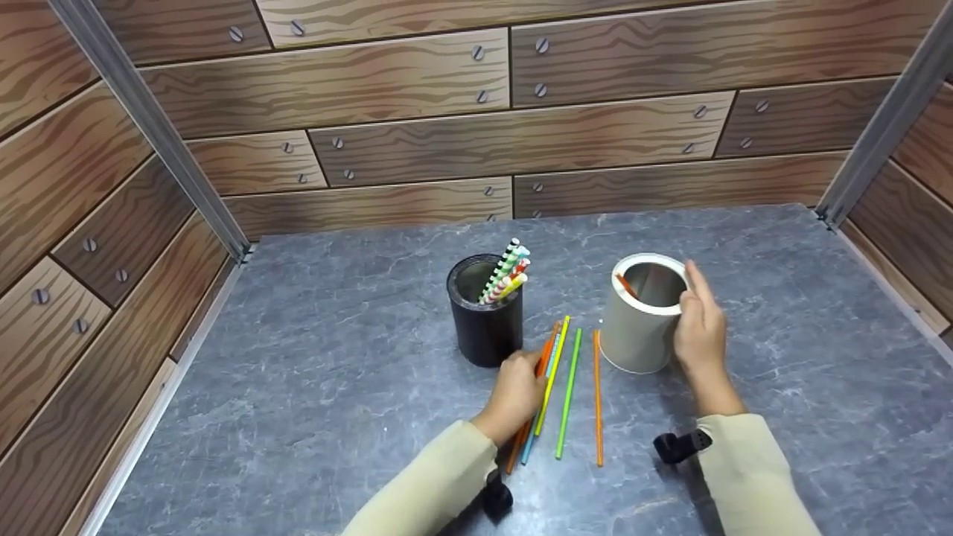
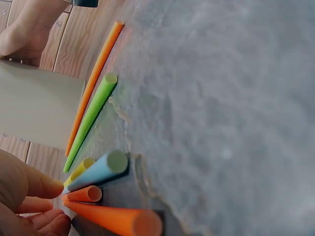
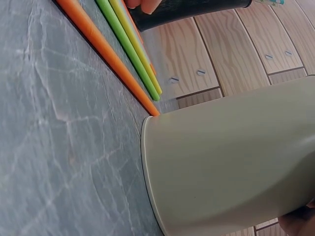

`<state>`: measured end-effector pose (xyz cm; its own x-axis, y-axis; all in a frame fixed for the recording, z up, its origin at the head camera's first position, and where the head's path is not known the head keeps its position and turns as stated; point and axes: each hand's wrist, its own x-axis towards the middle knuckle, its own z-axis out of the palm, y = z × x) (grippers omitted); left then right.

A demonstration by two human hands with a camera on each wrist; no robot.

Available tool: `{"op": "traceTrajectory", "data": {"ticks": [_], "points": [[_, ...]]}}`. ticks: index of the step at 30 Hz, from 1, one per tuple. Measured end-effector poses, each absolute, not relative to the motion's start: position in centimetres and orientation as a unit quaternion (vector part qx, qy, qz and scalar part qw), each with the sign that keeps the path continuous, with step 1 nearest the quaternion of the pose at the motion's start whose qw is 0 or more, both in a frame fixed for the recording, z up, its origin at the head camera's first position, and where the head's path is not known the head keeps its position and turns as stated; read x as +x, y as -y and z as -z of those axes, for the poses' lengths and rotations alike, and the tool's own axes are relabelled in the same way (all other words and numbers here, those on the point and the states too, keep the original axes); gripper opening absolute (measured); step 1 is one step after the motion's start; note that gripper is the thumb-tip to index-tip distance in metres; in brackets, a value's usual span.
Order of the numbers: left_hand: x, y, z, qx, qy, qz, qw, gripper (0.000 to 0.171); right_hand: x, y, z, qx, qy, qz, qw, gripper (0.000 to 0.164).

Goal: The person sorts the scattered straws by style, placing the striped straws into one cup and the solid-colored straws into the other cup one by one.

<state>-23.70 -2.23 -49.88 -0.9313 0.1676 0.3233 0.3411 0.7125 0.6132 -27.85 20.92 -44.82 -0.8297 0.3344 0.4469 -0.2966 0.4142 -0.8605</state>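
Observation:
My left hand [image 1: 517,391] reaches over a cluster of drinking straws on the table. In the left wrist view, thumb and fingers lie on either side of orange straws [image 2: 118,219]; whether they pinch one is unclear. Beside these lie a blue straw [image 2: 98,172] and a yellow straw [image 1: 552,376]. Farther right are a green straw [image 1: 569,394] and a separate orange straw [image 1: 598,402]. My right hand [image 1: 701,335] grips the right side of an upright off-white container [image 1: 636,339]. One red-orange straw [image 1: 627,286] leans inside it.
A black cylindrical holder [image 1: 488,331] with several striped straws [image 1: 506,275] stands upright just beyond my left hand. The grey marbled table [image 1: 335,357] meets wood-patterned walls [image 1: 417,141] at the back and sides.

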Motion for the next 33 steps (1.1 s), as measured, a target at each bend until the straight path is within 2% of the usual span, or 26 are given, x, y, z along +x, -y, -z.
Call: {"op": "traceTrajectory", "data": {"ticks": [4, 12, 25, 33], "points": [[-23.9, 2.2, 50.0, -0.14, 0.92, 0.341, 0.132, 0.029, -27.9, -20.9, 44.7, -0.015, 0.789, -0.541, 0.29, 0.046], [-24.2, 1.6, 49.7, -0.107, 0.93, 0.334, 0.107, 0.012, -27.9, -20.9, 44.8, -0.023, 0.792, -0.538, 0.286, 0.047], [-24.9, 0.6, 48.8, -0.054, 0.934, 0.353, 0.035, 0.023, -27.9, -21.0, 44.7, -0.017, 0.788, -0.544, 0.288, 0.047], [-25.1, 0.2, 48.9, -0.044, 0.936, 0.348, 0.026, 0.027, -27.9, -20.9, 44.7, -0.016, 0.789, -0.543, 0.287, 0.046]]}}
